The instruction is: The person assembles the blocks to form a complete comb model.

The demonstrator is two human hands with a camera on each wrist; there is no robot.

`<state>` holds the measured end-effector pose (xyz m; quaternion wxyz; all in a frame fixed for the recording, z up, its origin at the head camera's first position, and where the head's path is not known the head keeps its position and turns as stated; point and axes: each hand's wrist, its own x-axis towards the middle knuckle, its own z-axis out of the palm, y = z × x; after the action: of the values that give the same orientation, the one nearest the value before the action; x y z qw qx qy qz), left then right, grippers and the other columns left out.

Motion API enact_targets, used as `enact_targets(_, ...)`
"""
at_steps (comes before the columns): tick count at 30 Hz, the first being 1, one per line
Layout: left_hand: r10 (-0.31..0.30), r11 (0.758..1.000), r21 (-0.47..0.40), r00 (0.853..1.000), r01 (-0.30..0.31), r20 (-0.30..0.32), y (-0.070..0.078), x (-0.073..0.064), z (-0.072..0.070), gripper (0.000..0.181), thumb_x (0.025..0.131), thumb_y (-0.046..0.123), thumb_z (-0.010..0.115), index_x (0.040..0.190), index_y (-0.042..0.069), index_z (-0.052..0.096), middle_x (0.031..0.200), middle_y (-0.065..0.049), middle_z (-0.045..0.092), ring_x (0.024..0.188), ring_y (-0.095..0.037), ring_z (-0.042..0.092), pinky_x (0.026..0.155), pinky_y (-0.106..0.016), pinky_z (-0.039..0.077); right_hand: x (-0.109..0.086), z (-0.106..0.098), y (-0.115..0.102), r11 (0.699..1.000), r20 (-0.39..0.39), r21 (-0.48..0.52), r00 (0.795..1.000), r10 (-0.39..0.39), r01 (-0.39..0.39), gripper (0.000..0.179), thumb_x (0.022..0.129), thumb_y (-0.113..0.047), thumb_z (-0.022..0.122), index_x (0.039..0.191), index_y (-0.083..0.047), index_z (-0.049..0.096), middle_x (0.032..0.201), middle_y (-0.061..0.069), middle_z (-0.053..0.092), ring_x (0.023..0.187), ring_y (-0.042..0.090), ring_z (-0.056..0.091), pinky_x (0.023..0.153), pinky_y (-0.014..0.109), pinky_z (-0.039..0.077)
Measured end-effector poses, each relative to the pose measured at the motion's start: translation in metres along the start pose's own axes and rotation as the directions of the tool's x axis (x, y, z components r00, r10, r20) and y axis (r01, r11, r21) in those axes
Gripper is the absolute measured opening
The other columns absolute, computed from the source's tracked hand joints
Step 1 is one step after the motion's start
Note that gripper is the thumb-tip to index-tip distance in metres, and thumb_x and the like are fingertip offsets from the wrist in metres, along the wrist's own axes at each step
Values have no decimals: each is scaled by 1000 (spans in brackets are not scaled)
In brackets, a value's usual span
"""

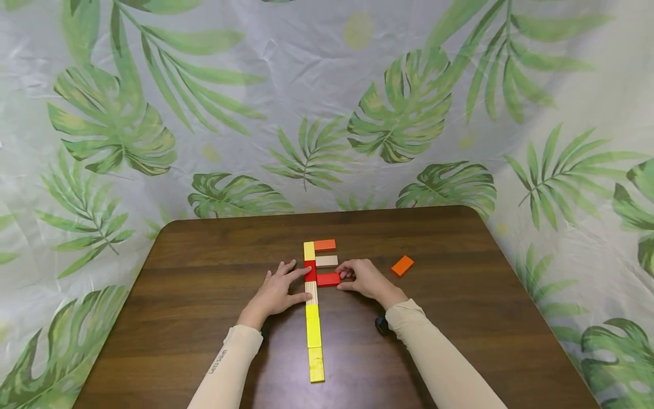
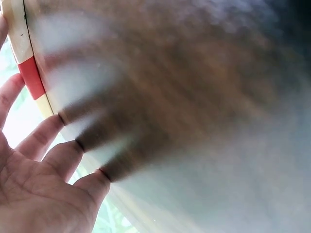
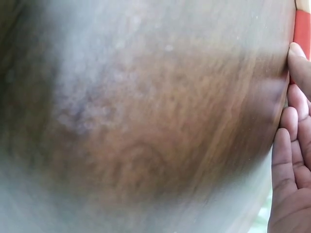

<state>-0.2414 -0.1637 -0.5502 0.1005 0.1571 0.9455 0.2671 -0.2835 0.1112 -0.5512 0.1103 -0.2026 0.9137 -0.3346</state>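
Note:
A column of flat blocks runs toward the near edge: a pale yellow block (image 1: 309,250) at the far end, a red block (image 1: 309,274), a striped plain-wood block (image 1: 311,293), then several bright yellow blocks (image 1: 314,332). My left hand (image 1: 276,292) lies along its left side with fingers spread, index fingertip on the red block and thumb at the striped one. My right hand (image 1: 360,279) pinches the outer end of another red block (image 1: 327,279), which juts rightward from the column. In the right wrist view, the thumb touches this red block (image 3: 302,31).
Beyond my right hand, an orange block (image 1: 324,245) and a pale wooden block (image 1: 327,261) also jut right from the column. A loose orange block (image 1: 402,265) lies farther right. The brown table (image 1: 204,250) meets a leaf-patterned cloth (image 1: 306,85) behind.

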Motion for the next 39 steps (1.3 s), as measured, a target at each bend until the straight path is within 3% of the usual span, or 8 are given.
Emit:
enact_targets(19,2,1000,-2,1000,-2,9,-1,2,0,73,95,49,80,160,27,54,175,-19,34,163,-53,22,127,-79,16,5,0,5,999,-2,12,999,-43,43,33,86,-15,92,112,-3,77,94,1,73,86,9,64,83,27,59)
enact_targets(30,-19,1000,2,999,19,30,-3,0,2,73,95,50,79,160,30,53,176,-17,33,164,-51,20,129,-76,15,1,6,4,1000,-11,22,1000,-7,7,34,87,-16,92,115,-4,77,96,2,73,87,10,64,85,29,59)
enact_targets(39,-19,1000,-1,1000,19,25,-2,1,0,74,95,50,79,161,29,53,176,-17,33,165,-50,20,129,-76,15,-9,-5,-1,999,4,24,999,-35,35,43,90,-14,89,128,0,73,106,5,76,96,15,69,94,37,63)
